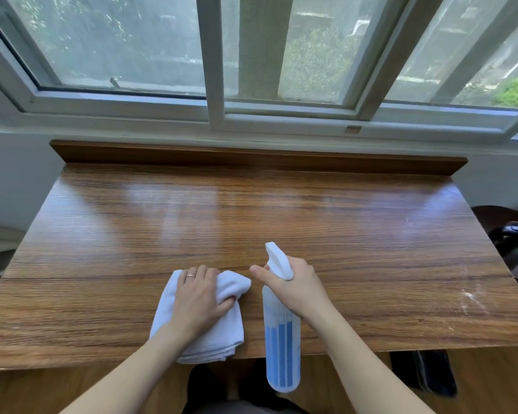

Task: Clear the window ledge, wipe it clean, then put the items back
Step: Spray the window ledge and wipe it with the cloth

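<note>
Two hands in view, both busy near the desk's (371, 234) front edge. My left hand (199, 297) lies palm-down on a white cloth (213, 336), fingers curled over its bunched far end and thumb tucked against the fold, so it grips the fabric; a ring (190, 275) shows on one finger. Cloth is folded, sits left of centre at the front edge, its near corner hanging just over that edge.

My right hand (293, 286) holds a spray bottle (281, 348) round the neck, fingers wrapped under the white trigger head (278, 261), thumb stretched out twd the cloth. Bottle is tilted, nozzle pointing away twd the desk's back edge, base slanting back past the front edge; can't tell if it touches the wood. Body is translucent w/ blue stripes low down. Bottle and cloth lie just beside each other, not touching.

Desk is wood-grain, glossy, w/ a raised wooden strip (251, 158) along its back edge. Whitish smears (473, 300) mark the right edge. Behind, a sliding window (216, 55) in a white frame, greenery outside.
</note>
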### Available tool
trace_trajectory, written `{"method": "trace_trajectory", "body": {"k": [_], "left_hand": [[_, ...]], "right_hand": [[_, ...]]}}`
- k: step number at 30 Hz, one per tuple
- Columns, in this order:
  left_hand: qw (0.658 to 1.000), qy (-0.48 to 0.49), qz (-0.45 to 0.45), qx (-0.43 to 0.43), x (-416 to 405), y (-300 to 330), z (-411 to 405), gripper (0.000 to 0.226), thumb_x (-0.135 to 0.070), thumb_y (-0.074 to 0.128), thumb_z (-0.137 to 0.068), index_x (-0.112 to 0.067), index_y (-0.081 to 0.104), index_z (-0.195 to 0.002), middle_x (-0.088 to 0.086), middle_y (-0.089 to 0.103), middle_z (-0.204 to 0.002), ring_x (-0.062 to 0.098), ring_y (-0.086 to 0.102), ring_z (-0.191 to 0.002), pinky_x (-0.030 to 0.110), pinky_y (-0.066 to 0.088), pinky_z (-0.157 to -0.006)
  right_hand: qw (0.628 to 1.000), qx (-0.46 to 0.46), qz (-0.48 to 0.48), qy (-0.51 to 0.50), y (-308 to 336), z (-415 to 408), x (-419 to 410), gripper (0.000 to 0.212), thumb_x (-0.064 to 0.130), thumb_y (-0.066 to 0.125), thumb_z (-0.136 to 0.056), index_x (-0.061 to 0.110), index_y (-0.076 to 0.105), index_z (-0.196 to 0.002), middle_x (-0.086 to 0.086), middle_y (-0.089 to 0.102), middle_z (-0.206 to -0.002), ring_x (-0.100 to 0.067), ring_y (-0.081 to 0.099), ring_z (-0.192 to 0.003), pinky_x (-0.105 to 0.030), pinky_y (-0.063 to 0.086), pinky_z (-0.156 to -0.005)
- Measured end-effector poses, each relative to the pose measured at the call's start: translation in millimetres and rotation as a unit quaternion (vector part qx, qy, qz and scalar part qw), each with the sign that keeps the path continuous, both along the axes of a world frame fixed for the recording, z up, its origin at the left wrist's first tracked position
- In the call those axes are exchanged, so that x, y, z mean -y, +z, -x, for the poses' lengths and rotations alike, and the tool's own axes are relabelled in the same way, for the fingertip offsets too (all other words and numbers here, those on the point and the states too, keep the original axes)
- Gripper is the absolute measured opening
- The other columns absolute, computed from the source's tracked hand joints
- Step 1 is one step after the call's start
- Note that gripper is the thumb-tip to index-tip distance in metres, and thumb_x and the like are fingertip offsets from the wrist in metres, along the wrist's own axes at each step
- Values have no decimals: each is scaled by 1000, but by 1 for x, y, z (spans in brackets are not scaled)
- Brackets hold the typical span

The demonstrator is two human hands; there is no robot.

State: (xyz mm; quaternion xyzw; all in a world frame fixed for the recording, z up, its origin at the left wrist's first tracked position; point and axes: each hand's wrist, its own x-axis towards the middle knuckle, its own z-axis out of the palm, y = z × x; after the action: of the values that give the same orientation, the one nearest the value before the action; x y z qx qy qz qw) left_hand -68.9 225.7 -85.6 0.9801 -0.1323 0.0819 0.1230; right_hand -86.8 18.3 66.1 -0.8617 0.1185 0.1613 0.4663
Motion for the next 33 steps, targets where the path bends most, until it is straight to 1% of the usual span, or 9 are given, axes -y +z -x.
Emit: {"method": "trace_trajectory", "body": {"k": [4, 8, 12, 15, 18, 22, 24, 28, 33], "left_hand": [[1000, 13, -2, -23, 6, 8, -30, 49, -61, 51, -66, -13, 54, -78, 3, 55, -77, 29, 55, -74, 41, 44, -75], [996, 25, -23, -77, 15, 14, -72, 54, -62, 47, -65, -9, 55, -77, 9, 59, -78, 33, 59, -76, 42, 47, -73], [991, 36, -50, -121, 22, 20, -110, 56, -57, 64, -76, -6, 57, -97, 13, 61, -100, 36, 57, -97, 44, 40, -85], [990, 49, -52, -121, 27, 23, -119, 56, -56, 66, -79, -5, 55, -102, 14, 59, -107, 35, 53, -102, 45, 37, -89], [991, 50, -41, -121, 26, 19, -109, 55, -55, 68, -73, -5, 57, -94, 14, 61, -95, 37, 57, -92, 45, 41, -84], [994, 22, -32, -103, 22, 18, -77, 59, -62, 47, -65, -8, 58, -84, 9, 59, -80, 33, 57, -76, 44, 44, -75], [996, 12, -21, -88, 21, 18, -56, 56, -61, 48, -64, -9, 59, -85, 7, 58, -80, 32, 56, -75, 43, 44, -75], [998, -2, -13, -57, 23, 12, -8, 52, -56, 53, -62, -13, 62, -90, 3, 57, -82, 30, 54, -75, 38, 34, -78], [1000, 4, 0, -18, 27, 6, 20, 48, -54, 56, -64, -14, 62, -90, 2, 57, -82, 29, 53, -75, 38, 34, -79]], "right_hand": [[1000, -3, 0, -8, -1, -3, 5, 37, 59, 69, -82, 23, 64, -75, 7, 61, -69, -7, 55, -66, -27, 43, -64], [1000, -9, 6, -9, -2, -4, 7, 40, 59, 70, -81, 20, 63, -75, 8, 59, -66, -6, 53, -63, -27, 42, -63], [1000, -10, 3, -10, -1, -4, 11, 40, 60, 70, -80, 20, 63, -75, 7, 60, -67, -7, 55, -64, -28, 43, -64], [1000, -7, 1, -11, 0, -3, 15, 43, 60, 70, -80, 18, 64, -77, 7, 60, -68, -7, 54, -64, -29, 43, -65], [1000, -10, 2, -12, 1, -2, 18, 43, 58, 70, -80, 16, 64, -78, 7, 59, -68, -7, 53, -64, -28, 42, -63], [1000, -19, 1, -17, 1, -3, 22, 44, 59, 70, -81, 15, 64, -79, 8, 57, -67, -8, 52, -62, -25, 41, -59], [1000, -19, 2, -14, 0, -4, 25, 41, 59, 69, -81, 20, 62, -75, 8, 57, -66, -7, 52, -62, -26, 40, -61], [1000, -14, -2, -6, 0, -9, 29, 39, 60, 68, -81, 24, 59, -70, 8, 57, -64, -7, 51, -61, -27, 40, -61], [1000, -11, -8, -4, 1, -18, 33, 39, 60, 68, -82, 24, 59, -70, 8, 58, -66, -7, 53, -62, -26, 40, -62]]}}
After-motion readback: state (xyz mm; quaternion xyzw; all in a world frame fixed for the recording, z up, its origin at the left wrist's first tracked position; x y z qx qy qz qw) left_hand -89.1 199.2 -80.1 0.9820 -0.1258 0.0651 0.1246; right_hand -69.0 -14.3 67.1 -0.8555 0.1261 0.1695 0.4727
